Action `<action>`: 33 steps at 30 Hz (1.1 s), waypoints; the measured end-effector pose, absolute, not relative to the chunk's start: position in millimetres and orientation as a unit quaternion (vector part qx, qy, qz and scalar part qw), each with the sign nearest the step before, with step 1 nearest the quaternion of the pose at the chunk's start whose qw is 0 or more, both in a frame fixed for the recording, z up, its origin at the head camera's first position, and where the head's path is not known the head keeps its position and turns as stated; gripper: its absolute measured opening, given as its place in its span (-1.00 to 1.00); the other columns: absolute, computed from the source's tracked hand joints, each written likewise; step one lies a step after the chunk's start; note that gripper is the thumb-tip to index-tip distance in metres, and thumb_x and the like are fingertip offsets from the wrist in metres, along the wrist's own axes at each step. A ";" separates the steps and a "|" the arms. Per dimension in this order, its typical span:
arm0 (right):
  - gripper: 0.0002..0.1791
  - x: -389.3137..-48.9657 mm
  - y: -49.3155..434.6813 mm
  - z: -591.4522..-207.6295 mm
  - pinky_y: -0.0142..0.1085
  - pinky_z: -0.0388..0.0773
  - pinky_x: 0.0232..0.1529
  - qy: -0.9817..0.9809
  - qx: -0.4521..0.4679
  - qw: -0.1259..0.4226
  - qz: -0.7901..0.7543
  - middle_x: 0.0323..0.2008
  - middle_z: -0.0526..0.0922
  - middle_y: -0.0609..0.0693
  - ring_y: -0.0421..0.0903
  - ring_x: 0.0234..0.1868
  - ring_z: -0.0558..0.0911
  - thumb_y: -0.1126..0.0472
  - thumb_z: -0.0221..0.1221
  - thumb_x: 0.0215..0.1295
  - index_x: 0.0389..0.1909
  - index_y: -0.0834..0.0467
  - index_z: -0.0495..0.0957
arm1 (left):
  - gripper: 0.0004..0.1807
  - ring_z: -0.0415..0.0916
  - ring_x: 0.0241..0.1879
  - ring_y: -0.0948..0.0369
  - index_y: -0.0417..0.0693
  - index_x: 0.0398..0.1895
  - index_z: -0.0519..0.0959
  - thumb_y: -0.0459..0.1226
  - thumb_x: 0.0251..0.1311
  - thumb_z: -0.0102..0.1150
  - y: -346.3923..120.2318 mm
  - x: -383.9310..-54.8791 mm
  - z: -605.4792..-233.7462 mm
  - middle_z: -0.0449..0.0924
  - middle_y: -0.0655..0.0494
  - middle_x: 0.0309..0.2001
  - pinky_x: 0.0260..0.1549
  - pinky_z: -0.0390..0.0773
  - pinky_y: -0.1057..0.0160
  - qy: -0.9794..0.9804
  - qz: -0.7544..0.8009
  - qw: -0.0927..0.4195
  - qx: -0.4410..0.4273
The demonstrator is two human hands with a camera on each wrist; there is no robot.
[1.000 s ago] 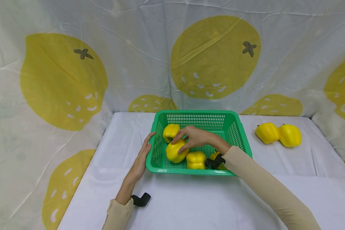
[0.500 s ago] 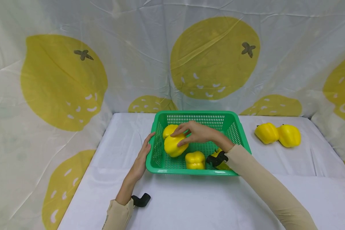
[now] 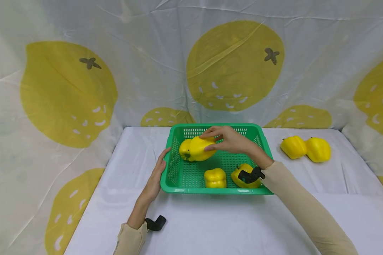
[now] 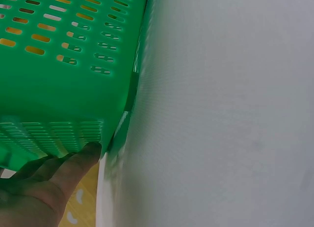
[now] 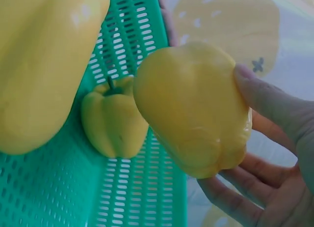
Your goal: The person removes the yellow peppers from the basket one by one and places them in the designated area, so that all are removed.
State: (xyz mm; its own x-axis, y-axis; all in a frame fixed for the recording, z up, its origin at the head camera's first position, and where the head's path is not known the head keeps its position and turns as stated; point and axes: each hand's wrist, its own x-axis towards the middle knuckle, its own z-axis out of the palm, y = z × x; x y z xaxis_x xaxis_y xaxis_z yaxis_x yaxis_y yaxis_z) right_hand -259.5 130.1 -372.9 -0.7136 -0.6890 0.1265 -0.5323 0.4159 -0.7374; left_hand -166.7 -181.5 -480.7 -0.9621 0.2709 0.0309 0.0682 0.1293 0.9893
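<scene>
In the head view, my right hand point(image 3: 231, 140) pinches a yellow bell pepper point(image 3: 201, 148) between thumb and fingers over the left part of a green perforated basket point(image 3: 210, 191). This pepper partly covers another yellow bell pepper point(image 3: 184, 146) inside the basket. The right wrist view shows the gripped bell pepper point(image 5: 191, 109) with the thumb on one side and fingers beneath. My left hand point(image 3: 154, 179) rests against the basket's left side; in the left wrist view its straight fingers point(image 4: 73, 170) lie along the slotted wall.
Two more bell peppers sit along the basket's near side, one lobed point(image 3: 215, 178) and one partly hidden by the black wrist device point(image 3: 249, 176). A pair of yellow bell peppers point(image 3: 306, 148) lies on the white cloth right of the basket. Lemon-print fabric point(image 3: 146, 71) hangs behind.
My right hand has lifted the bell pepper and moved it back and slightly right, beside the rear one. The left hand stays at the basket's side.
</scene>
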 end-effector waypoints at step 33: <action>-0.42 -211.6 285.9 -353.2 -0.69 0.44 0.07 0.900 -0.098 -0.085 -0.417 0.29 0.54 0.00 -0.22 0.21 0.47 0.01 0.35 0.39 0.40 -0.01 0.54 | -0.46 -0.04 0.53 0.03 0.48 0.65 -0.04 0.04 0.68 -0.57 -180.3 -166.0 -482.0 -0.18 0.21 0.68 0.47 -0.11 -0.20 0.743 0.656 0.070 0.113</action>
State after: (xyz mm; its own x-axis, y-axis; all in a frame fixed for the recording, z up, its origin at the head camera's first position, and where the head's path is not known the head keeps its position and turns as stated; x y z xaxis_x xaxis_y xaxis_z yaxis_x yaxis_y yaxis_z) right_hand -211.6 285.9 -353.2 -0.9663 -0.1060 0.2345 -0.2474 0.6337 -0.7330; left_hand -166.0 -180.3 -482.0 -0.9648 0.2591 0.0445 0.0763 0.1137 0.9906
